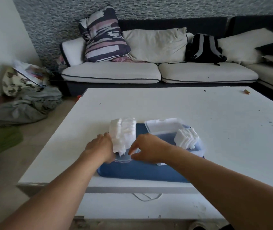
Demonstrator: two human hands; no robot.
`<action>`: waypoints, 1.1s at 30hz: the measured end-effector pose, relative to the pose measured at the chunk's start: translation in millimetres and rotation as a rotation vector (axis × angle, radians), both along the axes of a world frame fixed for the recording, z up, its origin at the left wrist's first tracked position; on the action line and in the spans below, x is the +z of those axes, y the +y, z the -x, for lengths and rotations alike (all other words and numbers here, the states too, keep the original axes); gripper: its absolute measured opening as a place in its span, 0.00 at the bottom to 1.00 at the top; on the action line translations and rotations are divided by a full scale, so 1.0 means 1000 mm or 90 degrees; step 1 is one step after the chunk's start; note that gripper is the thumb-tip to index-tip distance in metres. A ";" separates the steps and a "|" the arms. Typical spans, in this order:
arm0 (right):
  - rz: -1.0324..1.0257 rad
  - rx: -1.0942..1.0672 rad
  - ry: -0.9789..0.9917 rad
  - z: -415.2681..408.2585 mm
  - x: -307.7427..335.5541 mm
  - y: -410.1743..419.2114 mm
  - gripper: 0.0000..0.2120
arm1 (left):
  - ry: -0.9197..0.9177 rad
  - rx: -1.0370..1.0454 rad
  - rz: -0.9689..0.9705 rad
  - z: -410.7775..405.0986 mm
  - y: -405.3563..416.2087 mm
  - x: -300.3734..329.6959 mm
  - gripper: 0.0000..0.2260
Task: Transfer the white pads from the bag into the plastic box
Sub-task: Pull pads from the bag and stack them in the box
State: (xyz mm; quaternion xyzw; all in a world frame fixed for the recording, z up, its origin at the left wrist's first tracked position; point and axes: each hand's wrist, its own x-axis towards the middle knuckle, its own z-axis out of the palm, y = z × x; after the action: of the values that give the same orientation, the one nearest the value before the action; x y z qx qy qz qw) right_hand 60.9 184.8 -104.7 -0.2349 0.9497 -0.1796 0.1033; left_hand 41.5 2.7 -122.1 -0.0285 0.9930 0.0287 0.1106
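Pads, white, in two lots on a low white table [198, 105], which sits in front of a sofa [149, 70] so the work is within easy reach of both arms. Blue mat [140, 171] at the near edge carries everything (likely to keep the small items together).

Plastic box [197, 146], clear, on the right half of the mat, lid [164, 126] thrown back and open toward the far side, so the mouth is free for loading. One stack of pads [186, 138] already stands inside it, leaning at the right end.

Bag [124, 131], clear film, lies left of the box, touching or just beside it, its open mouth turned toward the person; the larger lot of pads is still packed in it, a few spilling out at the mouth.

Left hand [100, 146] rests against the bag's left side, steadying it; whether its fingers curl round the film cannot be told. Right hand [147, 150] at the bag mouth, fingers bent and drawn together, seemingly pinching the film edge or the nearest pads. Judgement: task part done, next batch about to be drawn out
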 end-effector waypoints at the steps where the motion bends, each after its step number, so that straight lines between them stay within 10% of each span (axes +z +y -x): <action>1: -0.031 -0.014 0.020 0.002 -0.005 -0.005 0.12 | 0.006 0.007 -0.026 0.001 -0.003 -0.002 0.23; 7: -0.159 -0.112 0.232 0.022 -0.014 -0.016 0.22 | 0.112 0.017 -0.121 0.008 -0.002 0.008 0.09; 33: 0.078 -0.203 0.116 0.043 -0.029 -0.023 0.23 | 0.182 -0.040 -0.320 0.001 0.012 0.010 0.13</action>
State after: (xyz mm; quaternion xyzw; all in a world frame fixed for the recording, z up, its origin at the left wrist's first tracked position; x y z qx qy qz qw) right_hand 17.6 161.9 -134.2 -0.1028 0.9676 -0.2289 -0.0276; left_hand 40.6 14.2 -112.4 0.0346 0.9607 0.2743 -0.0262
